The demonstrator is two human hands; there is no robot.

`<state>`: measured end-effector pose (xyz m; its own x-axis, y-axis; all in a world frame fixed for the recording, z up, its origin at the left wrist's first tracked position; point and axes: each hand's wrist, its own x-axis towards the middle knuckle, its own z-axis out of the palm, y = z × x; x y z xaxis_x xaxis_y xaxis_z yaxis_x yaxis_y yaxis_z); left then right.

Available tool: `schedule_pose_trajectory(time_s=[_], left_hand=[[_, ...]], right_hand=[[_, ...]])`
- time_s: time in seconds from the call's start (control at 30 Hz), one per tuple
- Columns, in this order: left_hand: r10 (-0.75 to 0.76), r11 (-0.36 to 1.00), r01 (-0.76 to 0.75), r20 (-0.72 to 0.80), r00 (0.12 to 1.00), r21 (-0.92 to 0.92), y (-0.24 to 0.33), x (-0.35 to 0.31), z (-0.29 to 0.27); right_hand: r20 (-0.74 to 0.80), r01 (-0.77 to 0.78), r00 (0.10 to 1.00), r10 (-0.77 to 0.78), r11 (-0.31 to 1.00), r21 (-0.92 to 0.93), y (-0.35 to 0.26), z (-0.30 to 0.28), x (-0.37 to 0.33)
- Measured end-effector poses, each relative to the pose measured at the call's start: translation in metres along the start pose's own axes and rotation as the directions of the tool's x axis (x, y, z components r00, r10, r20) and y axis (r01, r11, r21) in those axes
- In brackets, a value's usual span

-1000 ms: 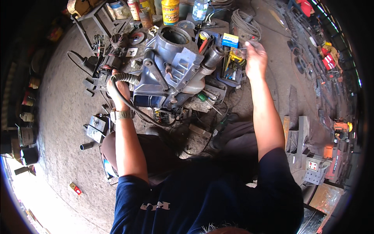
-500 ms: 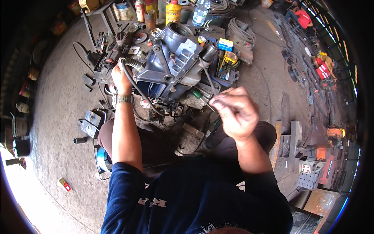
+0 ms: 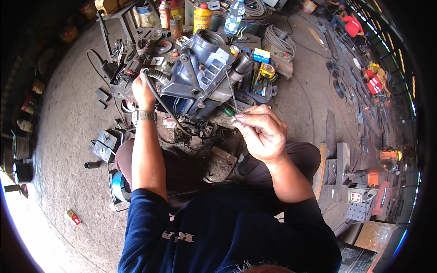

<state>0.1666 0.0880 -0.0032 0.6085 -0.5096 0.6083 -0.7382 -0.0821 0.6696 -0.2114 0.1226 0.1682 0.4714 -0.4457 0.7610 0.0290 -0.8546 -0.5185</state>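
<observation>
A big grey cast-metal housing [image 3: 193, 68], like a gearbox casing, stands in front of me with openings at its top and near end. At its left, my left hand [image 3: 144, 93] is closed round a dark cable [image 3: 157, 93], close to a ribbed sleeve [image 3: 160, 76]; the fingertips are partly hidden. The cable loops down past the housing's near side. My right hand [image 3: 266, 132] pinches a thin grey rod [image 3: 232, 93] between thumb and fingers. The rod slants up and away, its far end over the housing's right side; I cannot tell whether it touches.
Beyond the housing stand a yellow bottle [image 3: 203, 18] and a clear water bottle [image 3: 234, 17]. Right of it sit a tool tray [image 3: 260, 96], a yellow tape measure [image 3: 267, 70] and a blue box [image 3: 261, 55]. A coiled cable [image 3: 280, 40] lies farther right, an angle grinder [image 3: 109, 68] left.
My right hand has moved left and slightly nearer the housing, and the rod has swung left with its far end over the casing. My left hand stays at the cable.
</observation>
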Motion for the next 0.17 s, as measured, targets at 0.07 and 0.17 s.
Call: schedule_pose_trajectory(time_s=[0.07, 0.17], left_hand=[[-0.012, 0.998, 0.009, 0.048, 0.999, 0.059, 0.0012, -0.0003, -0.0015], [-0.016, 0.997, 0.011, 0.065, 0.998, 0.081, 0.0009, 0.0003, -0.0035]], right_hand=[[0.017, 0.047, 0.999, -0.047, 0.999, -0.009, 0.0032, 0.0014, -0.0004], [0.046, 0.098, 0.994, -0.098, 0.995, -0.015, 0.0052, 0.0052, -0.0027]])
